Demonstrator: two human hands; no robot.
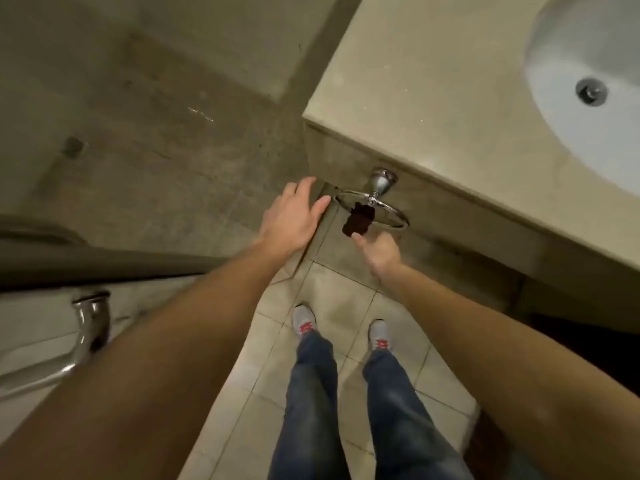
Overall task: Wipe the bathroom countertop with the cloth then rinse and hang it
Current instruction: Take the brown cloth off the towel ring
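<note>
Below the front edge of the beige counter (433, 98), a chrome towel ring (372, 211) hangs from a round mount fixed to the counter's face, and a small dark brown cloth (359, 221) is draped through it, hanging down inside the ring. The left hand (294, 216) hovers just left of the ring, palm down, its fingers (317, 204) spread wide and holding nothing; the fingertips come close to the ring's left end, though contact cannot be confirmed. The right hand (381, 252) is just below the cloth, thumb pointing up toward its lower edge and seeming to meet it; the remaining fingers curl under out of sight, so how far they are closed cannot be told.

At the upper right, a white oval sink (568, 109) is set into the counter; its bowl holds only a metal drain (591, 92). The person stands on a tiled floor (332, 292) in jeans and grey shoes with red laces. At the lower left, a curved chrome pipe (88, 327) shows.
</note>
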